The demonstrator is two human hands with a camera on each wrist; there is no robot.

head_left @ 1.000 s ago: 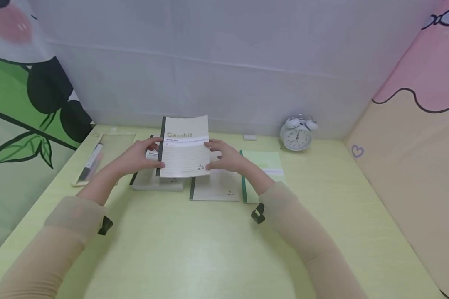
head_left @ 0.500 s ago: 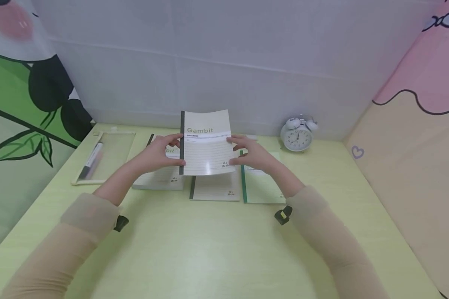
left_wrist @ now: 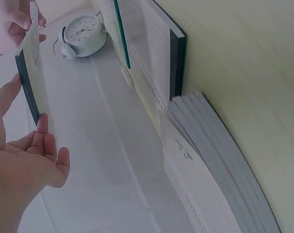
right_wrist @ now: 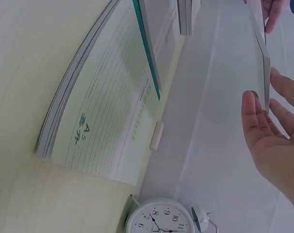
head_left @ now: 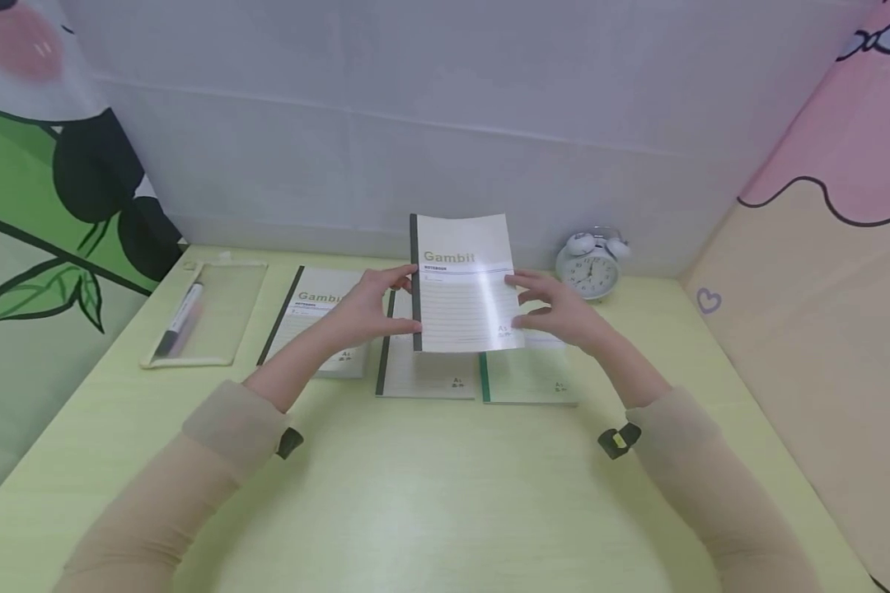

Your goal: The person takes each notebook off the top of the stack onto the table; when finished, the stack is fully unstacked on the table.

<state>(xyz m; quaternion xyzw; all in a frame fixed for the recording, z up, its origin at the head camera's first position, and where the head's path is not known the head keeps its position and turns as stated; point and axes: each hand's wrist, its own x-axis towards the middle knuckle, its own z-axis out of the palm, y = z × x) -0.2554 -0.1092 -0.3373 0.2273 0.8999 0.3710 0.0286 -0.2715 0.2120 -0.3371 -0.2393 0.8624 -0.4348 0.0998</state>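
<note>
The cream notebook point(head_left: 466, 288) is in the air over the far half of the table point(head_left: 415, 478), above the adjoining parts of a middle notebook point(head_left: 426, 375) and a green notebook point(head_left: 530, 379). The left hand point(head_left: 363, 309) pinches its dark spine; the right hand point(head_left: 559, 309) pinches the opposite side, low down. Holding both sides probably stops the soft covers from sagging, and the tilt turns its lettering toward the person. Below, the spines all lie toward the table's left edge with covers up, likely so that every title reads the same way.

For movement, the far edge is the tight side: the backdrop point(head_left: 445, 123) rises there, and an alarm clock point(head_left: 592, 268) stands beyond the right hand. Both wrist views show the held notebook apart from everything beneath. Toward the left edge lie a notebook stack point(head_left: 315, 309) and, near the far left corner, a clear pouch point(head_left: 226, 317). The roomier directions are toward the person and toward the right edge, past the green notebook.
</note>
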